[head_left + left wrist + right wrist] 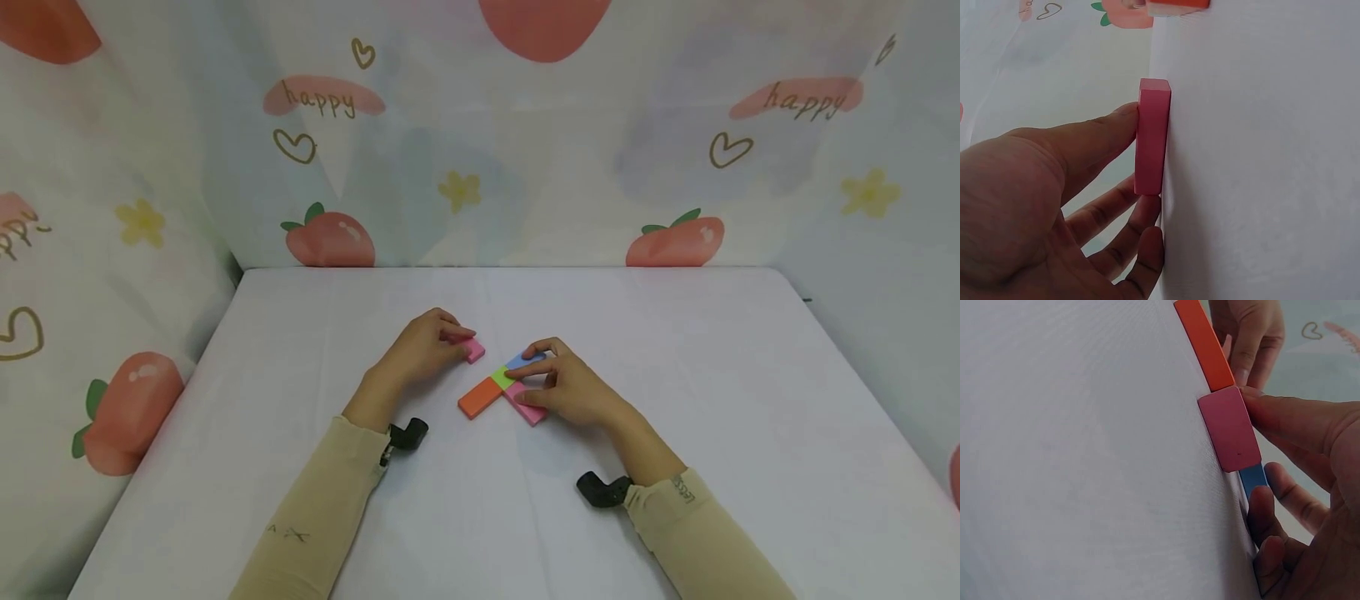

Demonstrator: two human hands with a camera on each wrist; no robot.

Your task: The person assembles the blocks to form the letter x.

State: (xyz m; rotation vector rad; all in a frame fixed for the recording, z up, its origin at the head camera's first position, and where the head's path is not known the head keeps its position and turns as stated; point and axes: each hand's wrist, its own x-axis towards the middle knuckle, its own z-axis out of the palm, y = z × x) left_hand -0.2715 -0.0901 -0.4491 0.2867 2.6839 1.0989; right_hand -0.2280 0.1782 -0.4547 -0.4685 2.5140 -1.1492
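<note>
Toward the back of the table, my left hand (pixel 426 346) holds a pink rectangular block (pixel 474 349) between thumb and fingers. In the left wrist view that pink block (pixel 1154 137) appears close to the white surface, thumb on its side. A row of an orange block (pixel 480 397), a green block (pixel 502 379) and a blue block (pixel 517 362) lies flat, with a second pink block (pixel 526 406) branching toward me. Spread over this group, my right hand (pixel 573 385) has its thumb on the second pink block and other fingers touching the green and blue ones.
White cloth covers the table (pixel 712 358). A printed curtain (pixel 525 142) rises along its back edge, with more of it at the left and right sides. Black wrist cameras (pixel 602 490) stick out from both beige sleeves (pixel 701 533).
</note>
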